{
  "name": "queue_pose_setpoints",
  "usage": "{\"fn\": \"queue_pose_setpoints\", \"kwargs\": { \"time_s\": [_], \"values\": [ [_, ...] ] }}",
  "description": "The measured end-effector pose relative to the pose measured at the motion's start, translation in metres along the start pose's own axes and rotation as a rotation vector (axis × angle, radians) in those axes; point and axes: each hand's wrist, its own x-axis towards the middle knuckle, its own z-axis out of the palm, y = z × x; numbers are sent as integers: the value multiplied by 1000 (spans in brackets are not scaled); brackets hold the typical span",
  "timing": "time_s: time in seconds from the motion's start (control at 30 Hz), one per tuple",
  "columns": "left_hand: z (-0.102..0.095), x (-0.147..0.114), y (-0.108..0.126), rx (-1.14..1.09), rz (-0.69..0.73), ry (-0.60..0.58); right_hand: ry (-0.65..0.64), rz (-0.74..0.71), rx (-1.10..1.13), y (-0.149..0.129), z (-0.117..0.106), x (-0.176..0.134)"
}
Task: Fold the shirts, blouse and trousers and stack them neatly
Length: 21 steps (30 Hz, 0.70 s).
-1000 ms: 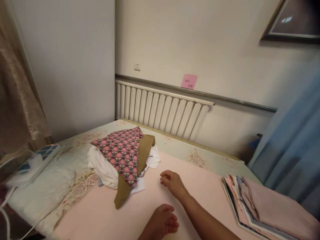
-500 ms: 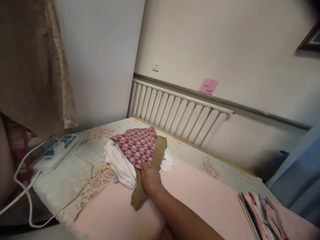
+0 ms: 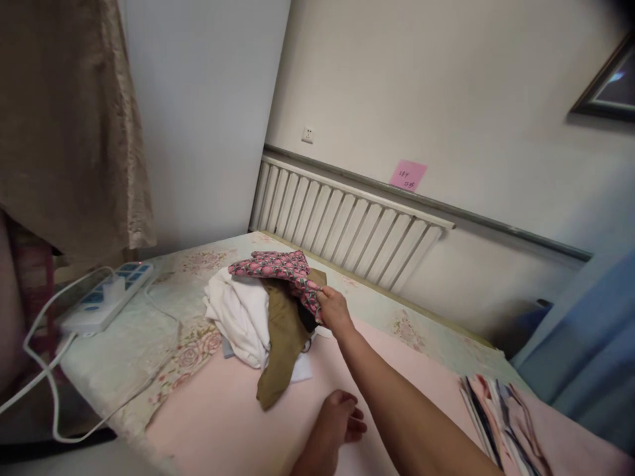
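Observation:
My right hand (image 3: 335, 311) is closed on one corner of a pink patterned cloth (image 3: 272, 266), pulling it taut toward the right. The rest of that cloth lies bunched on a loose heap of clothes. An olive-brown garment (image 3: 282, 337) and a crumpled white garment (image 3: 241, 314) make up most of the heap. Part of something black (image 3: 306, 318) shows below the gripped corner. Nearer to me, my left hand (image 3: 342, 418) hovers over the pink sheet with its fingers loosely curled and apart, holding nothing.
The clothes lie on a pink sheet (image 3: 223, 416) over a floral cover (image 3: 198, 261). Folded fabrics (image 3: 503, 416) stand in a row at right. A power strip (image 3: 106, 297) with white cords sits on the left edge. Behind are a radiator (image 3: 342, 221) and a blue curtain (image 3: 580, 350).
My right hand has moved right and up with the cloth's corner, folding the cloth back and uncovering more of the olive and white garments. My left hand has come into view at the bottom.

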Motion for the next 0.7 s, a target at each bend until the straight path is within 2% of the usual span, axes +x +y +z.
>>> {"fn": "queue_pose_setpoints", "kwargs": {
  "time_s": [0.13, 0.27, 0.4, 0.57, 0.63, 0.7],
  "values": [
    [-4, -7, 17, -140, 27, 25, 49, -35, 33, -6, -44, -10],
    [-13, -12, 35, -442, 79, 84, 47, -67, 0, 11, -89, -55],
    [-20, -11, 46, -661, 174, 70, -33, 13, -23, 52, -120, -124],
    [-16, -14, 41, -663, 395, 73, -18, 183, -50, 111, -143, -207],
    [-14, -14, 33, -629, 399, 33, 31, 257, -59, 131, -149, -234],
    [-15, -11, 22, -530, 315, -21, 97, 336, -69, 147, -152, -256]
  ]
}}
